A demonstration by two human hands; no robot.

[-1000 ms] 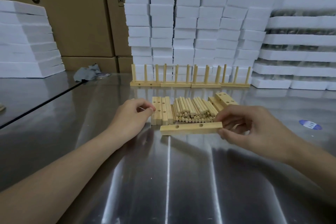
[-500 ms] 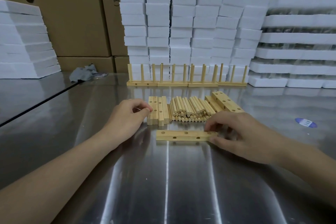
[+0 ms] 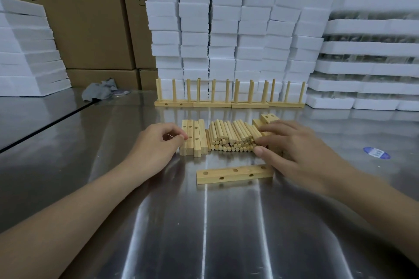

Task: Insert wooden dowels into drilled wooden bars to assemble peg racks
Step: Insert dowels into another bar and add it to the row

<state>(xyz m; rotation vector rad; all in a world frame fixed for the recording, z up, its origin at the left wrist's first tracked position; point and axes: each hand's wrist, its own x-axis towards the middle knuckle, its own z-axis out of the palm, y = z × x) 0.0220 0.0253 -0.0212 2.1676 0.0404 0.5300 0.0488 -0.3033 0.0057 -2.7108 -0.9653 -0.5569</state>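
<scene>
Bar (image 3: 234, 174) flat, long axis left-right

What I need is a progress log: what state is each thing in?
Lone pale wooden drilled bar: lying flat, holes empty.
Pile of short wooden dowels: lying loose.
Stack of pale drilled wooden bars: holes empty.
Row of wooden peg racks: upright, dowels fitted.
Left hand: fingers curled, beside the stack.
Right hand: fingers extended onto the dowels.

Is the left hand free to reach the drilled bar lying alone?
Probably yes: the left hand rests beside the stacked bars, and nothing stands between it and the lone bar on the table.
</scene>
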